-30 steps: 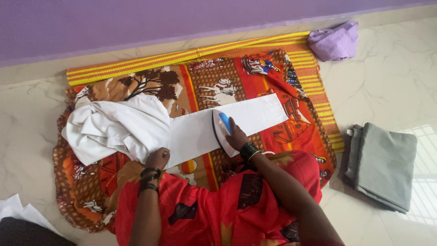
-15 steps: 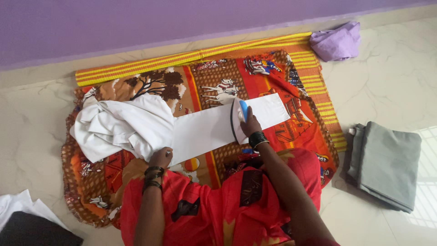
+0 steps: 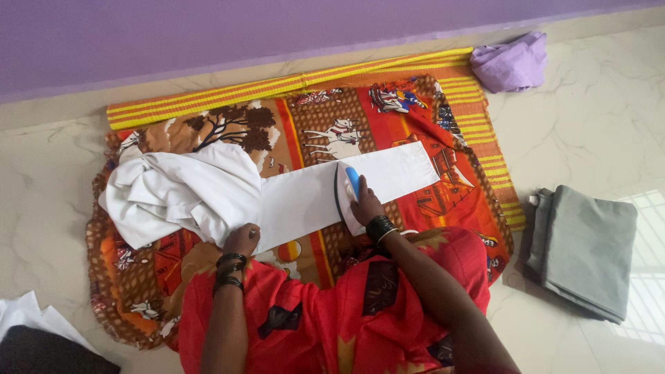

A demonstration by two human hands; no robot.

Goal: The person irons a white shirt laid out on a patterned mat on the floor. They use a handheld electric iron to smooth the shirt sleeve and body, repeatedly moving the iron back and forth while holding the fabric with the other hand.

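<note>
Head view: right hand (image 3: 365, 206) is gripping the iron (image 3: 348, 194) on the flattened white cloth (image 3: 312, 197) (spread over a patterned blanket (image 3: 415, 111)), while left hand (image 3: 242, 240) is pressing its near edge, fingers curled

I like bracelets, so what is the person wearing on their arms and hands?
Both arms are bare from the red patterned clothing down. The left hand has a stack of dark black bangles on the wrist, set in two groups. The right hand has a thick band of black bangles with one thin pale bangle beside it. No rings or gloves can be made out.
</note>
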